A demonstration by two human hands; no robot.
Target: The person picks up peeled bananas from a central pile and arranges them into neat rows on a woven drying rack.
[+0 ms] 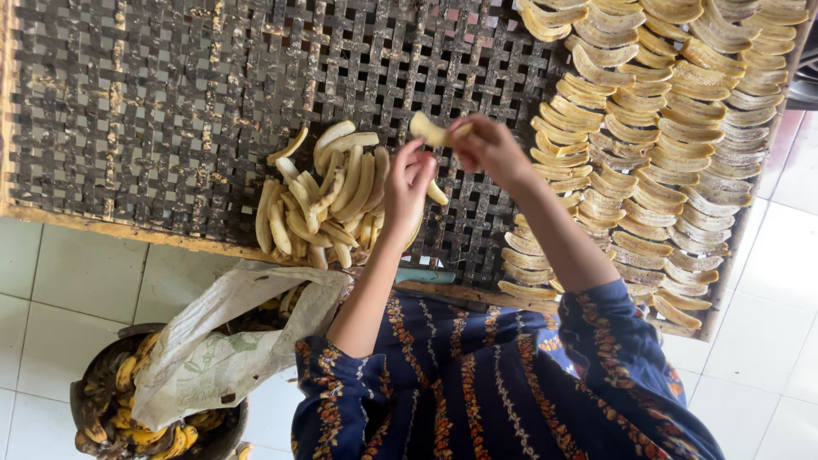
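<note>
Bamboo lattice tray [170,111], dark and stained, lies on the white tiled floor [68,273]. Right hand [490,149] is pinched on a peeled banana piece [429,129], held just above the tray's middle. Left hand [407,183] is close under it with fingers curled. A pale strip [436,193] shows at its fingertips, but can't tell if it's gripped.

Looks like splitting or handling one soft piece. My read:
- light pinch, support along the length, the fruit will mash or snap
- keep it low over the tray
- match the overlap of the laid slices [656,119], which sit in tight curved rows on the tray's right side

Containers:
- tray: the slice rows, plus a loose pile of whole peeled bananas [328,200] at the near edge, touching the left wrist area
- dark round basin [81,400] on the floor by the person's left: yellow-black peels [149,436] inside, half covered by a crumpled pale sack [213,349]
</note>
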